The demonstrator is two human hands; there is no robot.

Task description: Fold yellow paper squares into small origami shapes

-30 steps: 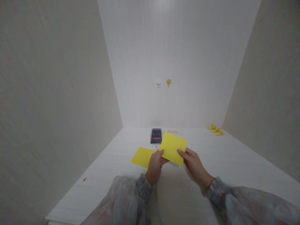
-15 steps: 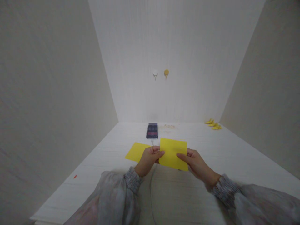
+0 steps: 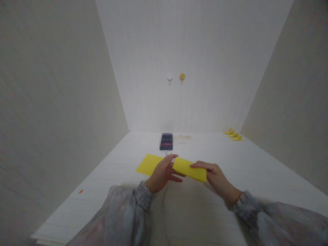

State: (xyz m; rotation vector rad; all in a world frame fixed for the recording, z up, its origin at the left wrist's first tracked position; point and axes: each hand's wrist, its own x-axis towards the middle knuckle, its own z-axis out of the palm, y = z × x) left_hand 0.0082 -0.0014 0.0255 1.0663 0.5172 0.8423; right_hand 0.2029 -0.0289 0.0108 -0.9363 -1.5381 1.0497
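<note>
My right hand (image 3: 214, 172) pinches a yellow sheet of paper (image 3: 189, 168), its thumb lying on top and the other fingers underneath. The sheet is bent over into a narrow strip, and a second layer peeks out along its lower edge. At the strip's left end is my left hand (image 3: 165, 172), fingers spread, some of them reaching behind the paper; whether they touch it I cannot tell. A flat yellow sheet (image 3: 148, 164) lies on the table partly behind my left hand.
A phone (image 3: 166, 141) with a white cable (image 3: 164, 208) lies towards the back. Several small folded yellow paper pieces (image 3: 233, 135) stand in the back right corner. A small orange scrap (image 3: 81, 191) is at the left. Two hooks (image 3: 182, 78) are on the back wall.
The sheet between my hands has gone from flat and square to a doubled narrow strip. My left thumb has come off its face and the left fingers have spread.
</note>
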